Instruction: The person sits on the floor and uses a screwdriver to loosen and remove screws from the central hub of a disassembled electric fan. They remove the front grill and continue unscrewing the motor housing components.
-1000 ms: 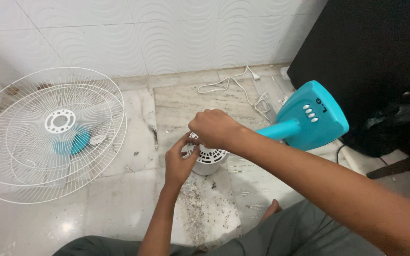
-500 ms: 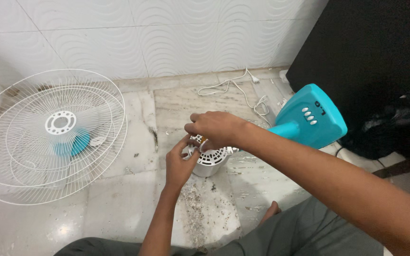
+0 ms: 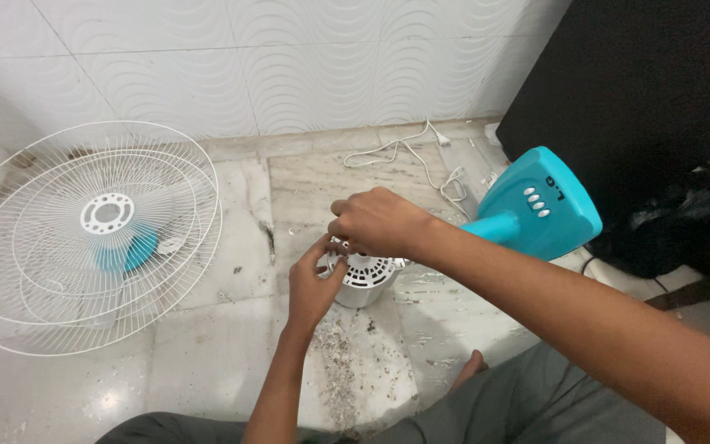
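Far to the left of the hands, two round white wire fan guards (image 3: 84, 238) are being leaned against the wavy-patterned white wall tiles, with a teal blade hub showing through the thin spokes. The marble floor (image 3: 223, 345) is being seen as glossy and pale, and gritty dark debris is lying scattered just below the hands. The left hand (image 3: 314, 284) is being pressed against the near left side of the ribbed white plastic motor housing (image 3: 365, 284), its fingers partly curled and its thumb raised toward the top edge. The right hand (image 3: 375, 220) is being held over the housing's top, fingers bent in a loose pinch; what is pinched cannot be told. Compared with half a second ago, both hands are being kept at the same spot. To the right, the smooth teal fan base (image 3: 540, 210) is lying tilted, with a white cord (image 3: 421, 160) beyond.
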